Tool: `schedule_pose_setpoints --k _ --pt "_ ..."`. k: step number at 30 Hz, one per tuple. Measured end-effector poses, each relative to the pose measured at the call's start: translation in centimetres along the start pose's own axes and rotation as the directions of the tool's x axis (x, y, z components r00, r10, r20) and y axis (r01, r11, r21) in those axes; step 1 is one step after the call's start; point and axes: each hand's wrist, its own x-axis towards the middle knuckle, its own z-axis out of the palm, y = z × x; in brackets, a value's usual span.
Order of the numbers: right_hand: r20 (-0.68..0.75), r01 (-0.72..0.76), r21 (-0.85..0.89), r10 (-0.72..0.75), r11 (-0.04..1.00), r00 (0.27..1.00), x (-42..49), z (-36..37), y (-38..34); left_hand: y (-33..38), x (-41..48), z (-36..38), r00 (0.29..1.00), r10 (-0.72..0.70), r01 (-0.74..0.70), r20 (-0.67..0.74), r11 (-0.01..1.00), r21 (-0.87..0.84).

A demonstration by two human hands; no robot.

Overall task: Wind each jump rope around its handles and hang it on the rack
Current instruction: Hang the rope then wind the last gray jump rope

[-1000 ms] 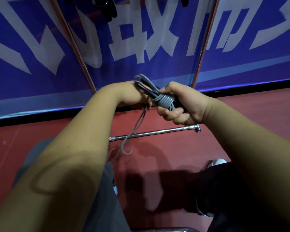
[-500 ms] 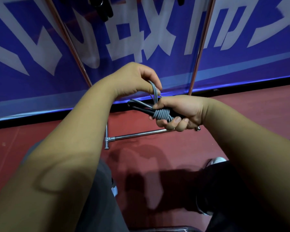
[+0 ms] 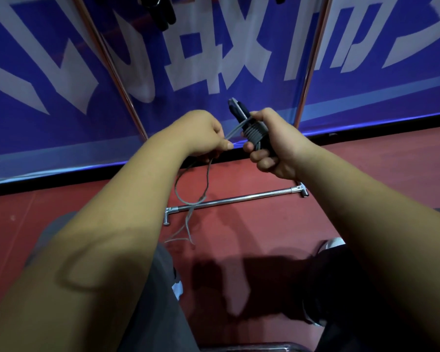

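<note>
Over at 10 o'clock the rack's left upright (image 3: 112,64) slants across the blue banner (image 3: 36,110), and just right of it comes the left hand (image 3: 201,133), thumb and forefinger pinching the grey cord of the jump rope (image 3: 235,129). From that pinch the cord runs tight toward 2 o'clock, straight into the wraps. Below the hand the slack (image 3: 181,194) drops toward 6 o'clock, loops, crosses the chrome base bar (image 3: 234,198) and ends on the red floor (image 3: 366,174). Now the handles (image 3: 236,110): 2 of them, black, held side by side, long axis tilted, tips pointing to 11 o'clock and butts buried at 5 o'clock in the right hand (image 3: 277,148). A tight band of grey turns rings them just above the fist, neat and close-packed. That right hand has its fingers curled firmly round both handles. The bundle is up in the air, in front of the banner's lower edge and above the base bar. The right upright (image 3: 313,59) rises just beyond the right hand at 1 o'clock, so the hands work between the 2 poles. Open floor spreads under the hands and out toward 3 o'clock. A shoe (image 3: 333,243) sits at 5 o'clock, and dark shapes (image 3: 160,11) hang at the top edge, 12 o'clock.
</note>
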Motion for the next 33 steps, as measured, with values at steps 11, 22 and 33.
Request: schedule_pose_setpoints --k 11,22,33 --pt "-0.105 0.054 -0.015 -0.055 0.998 0.993 0.3 -0.3 0.5 0.1 -0.1 0.6 0.985 0.098 -0.022 0.142 0.889 -0.457" --pt "-0.158 0.062 -0.084 -0.074 0.995 0.985 -0.5 -0.4 -0.3 -0.7 0.3 0.0 0.979 0.159 -0.085 0.131 0.891 -0.446" --pt "-0.084 0.040 0.005 -0.040 0.999 0.996 -0.8 -0.6 -1.1 0.4 0.4 1.4 0.989 0.013 0.064 0.150 0.864 -0.499"
